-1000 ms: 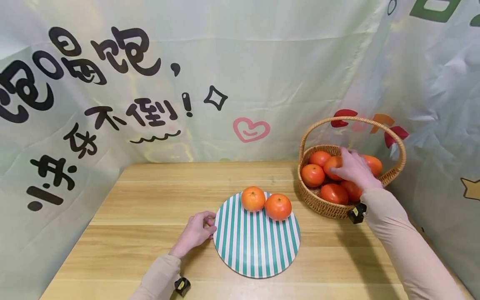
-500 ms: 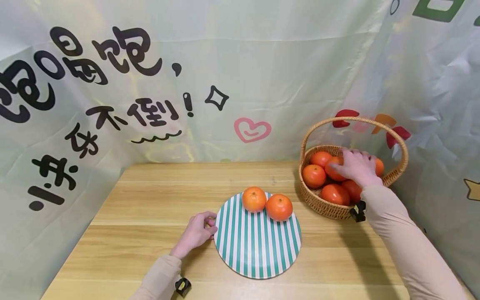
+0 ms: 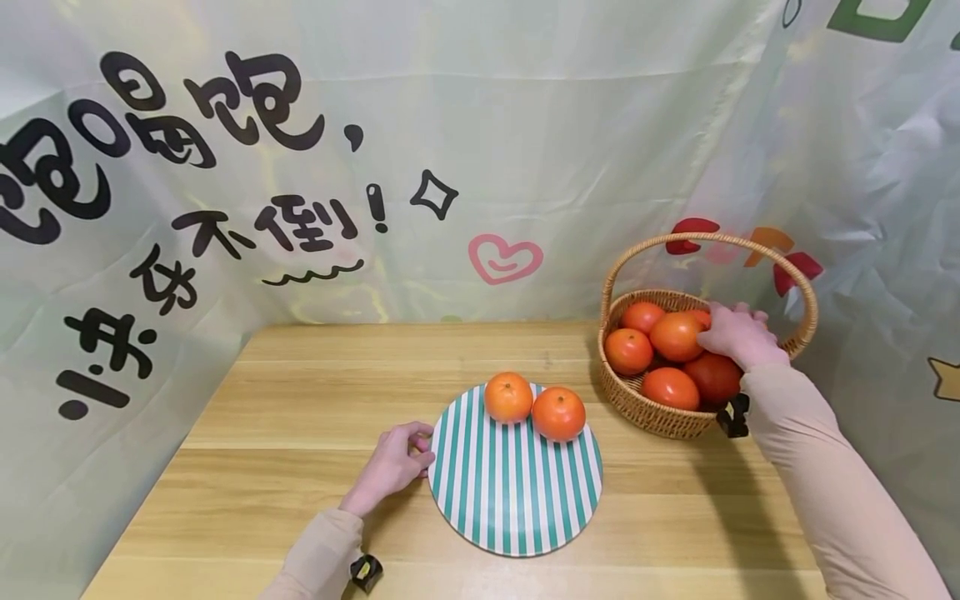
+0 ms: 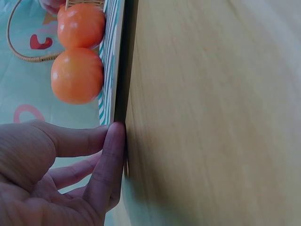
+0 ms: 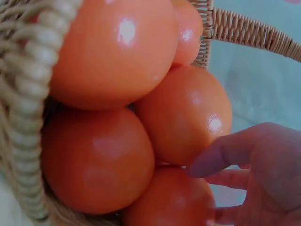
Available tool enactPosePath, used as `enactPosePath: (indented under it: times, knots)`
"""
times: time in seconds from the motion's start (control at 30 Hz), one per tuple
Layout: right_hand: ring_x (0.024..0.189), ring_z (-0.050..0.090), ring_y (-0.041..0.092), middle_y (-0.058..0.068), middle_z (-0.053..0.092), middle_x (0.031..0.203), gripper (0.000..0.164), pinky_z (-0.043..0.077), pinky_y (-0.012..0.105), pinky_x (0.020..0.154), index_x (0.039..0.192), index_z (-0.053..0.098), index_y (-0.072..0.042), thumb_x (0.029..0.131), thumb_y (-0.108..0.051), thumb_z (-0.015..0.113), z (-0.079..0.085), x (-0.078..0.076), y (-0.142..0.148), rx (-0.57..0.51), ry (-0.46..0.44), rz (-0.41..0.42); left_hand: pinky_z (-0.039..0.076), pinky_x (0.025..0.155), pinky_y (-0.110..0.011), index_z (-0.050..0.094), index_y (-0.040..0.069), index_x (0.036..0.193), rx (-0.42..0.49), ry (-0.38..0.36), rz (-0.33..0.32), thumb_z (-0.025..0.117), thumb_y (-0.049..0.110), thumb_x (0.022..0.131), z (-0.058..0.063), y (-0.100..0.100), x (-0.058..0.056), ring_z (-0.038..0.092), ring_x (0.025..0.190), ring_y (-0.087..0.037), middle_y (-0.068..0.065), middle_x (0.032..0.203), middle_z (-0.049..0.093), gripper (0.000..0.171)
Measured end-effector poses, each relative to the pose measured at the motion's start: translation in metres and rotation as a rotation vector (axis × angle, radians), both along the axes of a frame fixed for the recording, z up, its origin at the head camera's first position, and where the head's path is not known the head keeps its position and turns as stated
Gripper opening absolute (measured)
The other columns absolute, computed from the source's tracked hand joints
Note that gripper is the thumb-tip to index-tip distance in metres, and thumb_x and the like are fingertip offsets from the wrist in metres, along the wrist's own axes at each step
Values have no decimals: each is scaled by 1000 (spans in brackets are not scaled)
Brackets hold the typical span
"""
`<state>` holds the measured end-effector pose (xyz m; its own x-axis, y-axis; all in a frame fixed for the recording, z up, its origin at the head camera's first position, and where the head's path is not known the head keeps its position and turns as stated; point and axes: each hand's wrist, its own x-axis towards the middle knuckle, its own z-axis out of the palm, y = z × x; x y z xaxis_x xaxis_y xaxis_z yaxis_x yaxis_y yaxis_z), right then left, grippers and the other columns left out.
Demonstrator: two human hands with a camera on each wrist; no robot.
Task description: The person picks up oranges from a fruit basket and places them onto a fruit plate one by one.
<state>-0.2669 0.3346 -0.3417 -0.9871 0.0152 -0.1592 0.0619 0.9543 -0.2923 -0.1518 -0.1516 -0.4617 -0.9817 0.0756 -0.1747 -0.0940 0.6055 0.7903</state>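
At the left edge of a round, green-and-white striped plate (image 3: 517, 500), my left hand (image 3: 393, 462) pinches the rim; the left wrist view shows thumb and fingers (image 4: 113, 146) meeting at that edge. Two glossy, round orange fruits (image 3: 558, 414) sit side by side on the plate's far part. My right hand (image 3: 738, 333) reaches into the right side of a wicker basket (image 3: 652, 417) that holds several similar fruits (image 3: 670, 388). In the right wrist view its thumb (image 5: 209, 160) lies between two fruits, and its spread fingers come up against the lower fruit (image 5: 169, 200), partly out of frame.
A tall arched handle (image 3: 708, 237) rises over the basket, beside my right forearm. A printed cloth (image 3: 420, 108) hangs behind and at both sides of the wooden table (image 3: 315, 392). Black wrist devices (image 3: 366, 573) sit at both cuffs.
My right hand has shifted right inside the basket, off the middle fruit, which now shows more fully, and over the rightmost fruit. My left hand and the plate have stayed put.
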Motion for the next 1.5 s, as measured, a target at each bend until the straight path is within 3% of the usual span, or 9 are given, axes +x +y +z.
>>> enactPosePath:
  times: [0.27,0.5,0.7,0.87,1.1,1.27,1.5]
  knots:
    - [103,27,78,53,27,112,51,44,80,78,126,34,14,83,-7,51,-6,1,1,18,58,-60,58,59,-24,60,-5,130,-2,1,4,68,-3,89,1,0,0,59,70,-14,-12,96,62,42]
    - [104,25,84,56,25,112,52,43,83,78,120,36,16,82,-12,58,-8,0,1,52,123,-76,59,59,-24,60,-6,130,17,7,-11,67,-4,89,0,1,-1,59,70,-14,-13,96,62,42]
    - [103,25,84,59,21,117,61,45,81,75,115,36,14,79,-20,72,-11,0,6,65,173,-62,59,59,-24,60,-6,130,24,9,-3,67,-4,88,-1,0,-1,59,69,-14,-12,96,62,42]
    - [104,22,85,59,15,123,60,46,81,72,111,38,14,78,-19,75,-11,1,9,32,193,-48,59,59,-24,60,-6,129,27,14,-4,67,-5,88,-2,0,-1,59,69,-14,-12,96,62,42]
    - [98,27,78,54,20,119,56,47,77,66,105,39,12,78,-20,77,-12,1,8,45,285,-54,59,59,-24,60,-6,130,25,12,-1,68,-5,88,-1,0,0,59,69,-14,-12,96,62,43]
    - [107,20,82,58,23,119,61,46,79,68,108,38,12,77,-22,78,-12,0,6,42,349,-75,59,59,-23,61,-6,129,20,10,8,68,-4,88,-2,-1,-1,60,70,-14,-12,95,62,41]
    - [96,28,76,56,32,109,68,43,76,67,119,37,16,80,-25,76,-13,5,2,37,420,-66,59,59,-22,62,-5,128,18,18,1,68,-5,87,-2,0,-1,60,71,-13,-12,94,63,41]
